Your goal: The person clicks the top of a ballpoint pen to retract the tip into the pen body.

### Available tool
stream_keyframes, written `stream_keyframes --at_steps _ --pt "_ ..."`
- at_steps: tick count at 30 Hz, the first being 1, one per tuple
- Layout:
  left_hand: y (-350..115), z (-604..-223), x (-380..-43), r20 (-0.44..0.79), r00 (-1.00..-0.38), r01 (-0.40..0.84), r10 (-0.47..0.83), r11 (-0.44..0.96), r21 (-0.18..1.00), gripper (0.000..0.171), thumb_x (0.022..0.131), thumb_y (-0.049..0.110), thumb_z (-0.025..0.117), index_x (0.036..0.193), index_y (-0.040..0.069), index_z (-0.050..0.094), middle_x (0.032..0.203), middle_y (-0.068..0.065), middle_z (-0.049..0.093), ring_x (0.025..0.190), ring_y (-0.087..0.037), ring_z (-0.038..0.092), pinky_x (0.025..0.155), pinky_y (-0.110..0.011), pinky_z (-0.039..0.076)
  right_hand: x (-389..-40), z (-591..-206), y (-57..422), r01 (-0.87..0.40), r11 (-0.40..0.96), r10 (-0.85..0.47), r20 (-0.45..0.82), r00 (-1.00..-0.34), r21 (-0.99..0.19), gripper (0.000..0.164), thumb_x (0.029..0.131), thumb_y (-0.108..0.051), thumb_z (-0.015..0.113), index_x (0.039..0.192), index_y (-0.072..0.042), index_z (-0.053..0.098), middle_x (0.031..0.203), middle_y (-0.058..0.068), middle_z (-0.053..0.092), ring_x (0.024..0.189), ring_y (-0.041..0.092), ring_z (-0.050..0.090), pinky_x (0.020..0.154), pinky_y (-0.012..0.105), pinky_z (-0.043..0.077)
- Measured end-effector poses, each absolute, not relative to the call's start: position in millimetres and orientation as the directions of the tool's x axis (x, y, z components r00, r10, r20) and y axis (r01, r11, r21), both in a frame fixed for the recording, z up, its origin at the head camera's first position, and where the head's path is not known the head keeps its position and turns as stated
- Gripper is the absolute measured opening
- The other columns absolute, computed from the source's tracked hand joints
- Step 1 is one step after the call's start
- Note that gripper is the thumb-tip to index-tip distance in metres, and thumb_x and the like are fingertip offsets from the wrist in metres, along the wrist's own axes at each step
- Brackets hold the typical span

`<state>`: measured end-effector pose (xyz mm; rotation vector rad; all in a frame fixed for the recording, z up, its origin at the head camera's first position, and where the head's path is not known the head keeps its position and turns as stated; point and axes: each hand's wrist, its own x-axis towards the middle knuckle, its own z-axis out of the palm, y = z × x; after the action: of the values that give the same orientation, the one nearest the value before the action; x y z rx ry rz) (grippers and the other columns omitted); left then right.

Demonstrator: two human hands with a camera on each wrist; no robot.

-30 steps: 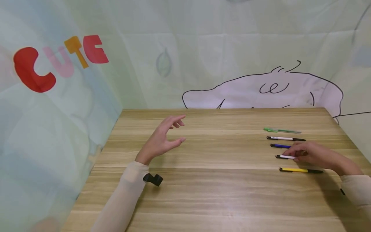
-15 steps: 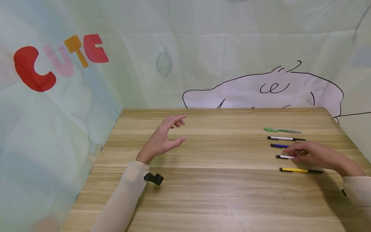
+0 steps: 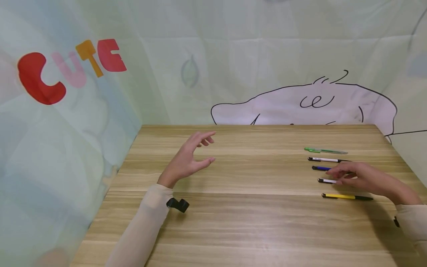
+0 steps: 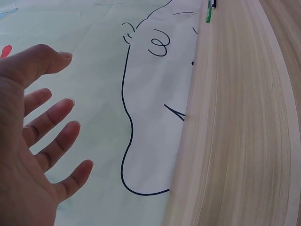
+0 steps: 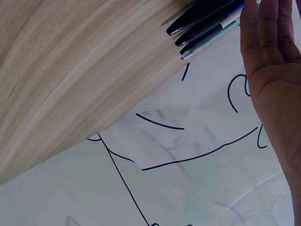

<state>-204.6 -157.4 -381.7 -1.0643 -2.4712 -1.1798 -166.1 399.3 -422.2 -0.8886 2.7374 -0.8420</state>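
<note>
Pens lie in a column on the right of the wooden table: a green clear pen (image 3: 325, 150) at the back, a white pen (image 3: 327, 160), a blue pen (image 3: 321, 168), a second white pen (image 3: 327, 181) and a yellow pen (image 3: 341, 196) in front. My right hand (image 3: 370, 180) is over the nearer white pen, thumb and fingertips parted, covering its right part and that of the blue pen. Whether the thumb touches the pen is unclear. My left hand (image 3: 185, 159) is held above the table's left half, fingers spread and holding nothing, as the left wrist view confirms.
The wooden table (image 3: 240, 222) ends at a printed cloth backdrop (image 3: 233, 74) along the back and left. A black wrist strap piece (image 3: 178, 204) sticks out from the left sleeve. Black pen ends (image 5: 204, 16) show in the right wrist view.
My right thumb and fingers have parted from their pinch at the nearer white pen, with the hand drawn back very slightly rightward. The pens and the left hand stay practically where they were.
</note>
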Motion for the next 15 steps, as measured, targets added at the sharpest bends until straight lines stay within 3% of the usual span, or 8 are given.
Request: stream_keyframes --at_steps 8,15 --pt "-156.8 -381.1 -203.4 0.46 -0.72 0.684 0.52 0.42 0.596 0.074 0.088 0.016 0.08 0.152 0.022 0.044 0.126 0.001 0.057 0.114 -0.019 0.054 0.098 -0.044 0.046 -162.1 -419.5 397.4 -0.484 0.658 -0.565 0.048 -0.824 -0.576 0.034 0.09 -0.003 0.074 0.122 -0.014 0.071 0.103 -0.006 0.073 0.092 0.002 0.065 0.074 0.016 0.051" --pt "-156.2 -382.2 -204.7 0.46 -0.716 0.687 0.526 0.411 0.599 0.073 0.088 0.015 0.08 0.152 0.019 0.044 0.126 -0.012 0.058 0.114 -0.023 0.055 0.097 -0.046 0.046 -158.0 -414.4 394.9 -0.447 0.679 -0.545 0.009 -0.839 -0.582 0.033 0.092 -0.011 0.074 0.124 -0.016 0.07 0.101 -0.007 0.073 0.092 0.003 0.064 0.073 0.02 0.052"
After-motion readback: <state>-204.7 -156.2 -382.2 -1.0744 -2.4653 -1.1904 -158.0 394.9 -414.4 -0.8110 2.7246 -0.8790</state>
